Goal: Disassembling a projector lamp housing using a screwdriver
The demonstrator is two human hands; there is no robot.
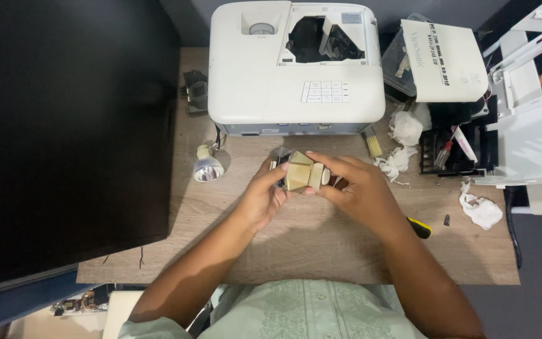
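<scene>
Both hands meet just above the counter [321, 251], in front of the white projector [296, 63] with its open top hatch. The left hand [263, 199] and right hand [354, 188] are each clamped on a small beige lamp module [302, 172]. It looks light, rigid and probably fragile; best held by its plastic housing, fingers off any glass.

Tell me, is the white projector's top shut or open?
Open: the projector has a cover panel missing on top, leaving a dark hole with inner parts showing.
</scene>
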